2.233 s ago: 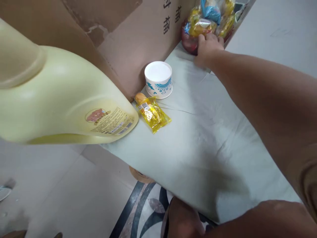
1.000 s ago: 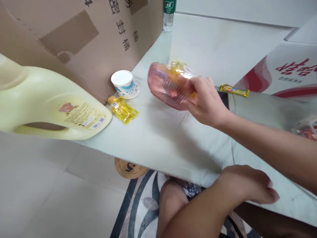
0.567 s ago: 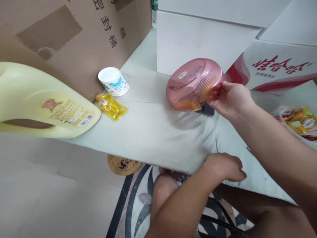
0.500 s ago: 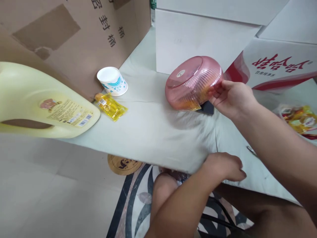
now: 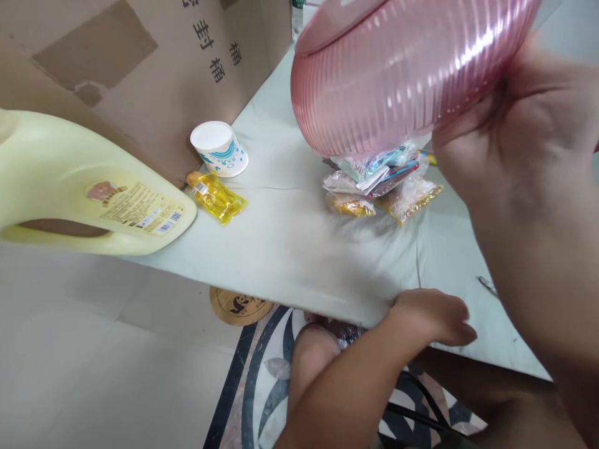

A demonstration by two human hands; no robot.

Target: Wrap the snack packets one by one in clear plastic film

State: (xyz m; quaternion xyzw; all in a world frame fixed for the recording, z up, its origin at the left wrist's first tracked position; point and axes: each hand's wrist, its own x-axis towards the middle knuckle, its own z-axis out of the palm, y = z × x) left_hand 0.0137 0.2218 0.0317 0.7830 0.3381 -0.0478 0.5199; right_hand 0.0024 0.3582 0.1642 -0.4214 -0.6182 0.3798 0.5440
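R hand (image 5: 519, 118) clamped on pink ribbed plastic bowl (image 5: 402, 75), upper R of view, raised nr camera. Bowl tilted, base turned up & L; top cut off by frame edge. Some R fingers hidden behind bowl wall.

Just below bowl in view: heap of wrapped snack pkts (image 5: 381, 190) on pale green cloth (image 5: 290, 249), table surface. Wrappers mixed: clear, yellow, bluish; upper part of heap covered by bowl. Bowl/heap contact: can't tell.

L hand (image 5: 433, 315) at front table edge, well apart from R hand, fingers bent; can't tell if anything is under them.

L side of cloth: white paper tub (image 5: 219, 149) w/ blue print, mouth up, beside lg brown carton (image 5: 140, 93) (dk printed characters, tape patch). Yellow snack pkt (image 5: 218, 198) lies flat in front of tub, barcode label showing, brownish item poking past one end. Pale yellow jug (image 5: 93, 187) at far L, handle opening + printed label visible, its R end nr the pkt.

R of L hand, nr R forearm: sm. dk object (image 5: 487, 285) on cloth, ID unclear.

Below table edge: rd wooden disc (image 5: 238, 305), panda motif, nr patterned floor (image 5: 276, 368).
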